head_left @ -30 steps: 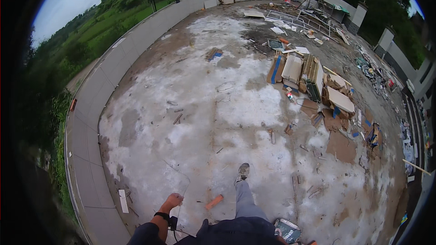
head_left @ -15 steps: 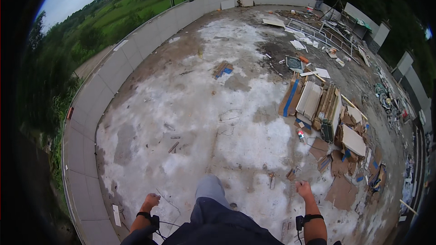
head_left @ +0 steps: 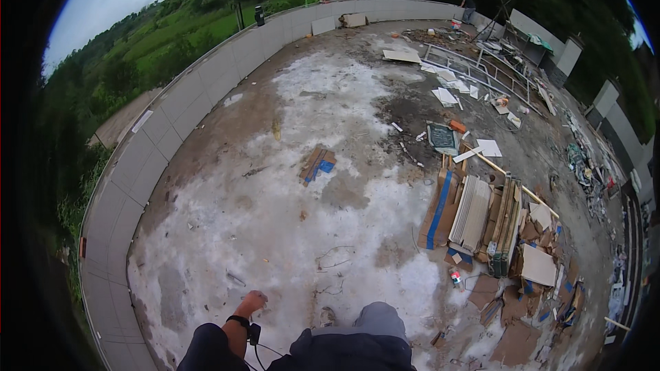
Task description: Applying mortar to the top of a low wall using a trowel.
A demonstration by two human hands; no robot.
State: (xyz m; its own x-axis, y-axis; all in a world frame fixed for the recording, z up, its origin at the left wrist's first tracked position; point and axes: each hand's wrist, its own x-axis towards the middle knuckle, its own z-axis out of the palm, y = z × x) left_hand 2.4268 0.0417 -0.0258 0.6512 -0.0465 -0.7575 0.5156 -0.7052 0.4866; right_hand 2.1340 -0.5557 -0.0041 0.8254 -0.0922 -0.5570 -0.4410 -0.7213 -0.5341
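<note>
My left hand (head_left: 254,301) hangs in front of me over the pale, stained concrete floor (head_left: 275,254). Its fingers are loosely curled in, and nothing shows in them. A dark band with a small black device and a cable sits at the wrist (head_left: 251,331). The right hand is out of the picture. Nearest to the left hand, a short narrow strip (head_left: 236,279) lies on the concrete. My bent knee (head_left: 380,319) and one shoe (head_left: 327,316) show at the lower edge.
A low tiled wall (head_left: 148,158) curves along the left and far side. To the right lie stacked tiles (head_left: 470,213), torn cardboard (head_left: 515,343) and a small can (head_left: 456,277). Flat cardboard with blue tape (head_left: 318,165) lies ahead. Farther off are a metal ladder-like frame (head_left: 474,72) and another person (head_left: 468,9).
I have moved forward, so the stacked tiles and flat cardboard appear nearer. My left hand has swung forward and inward; my right hand has left the view.
</note>
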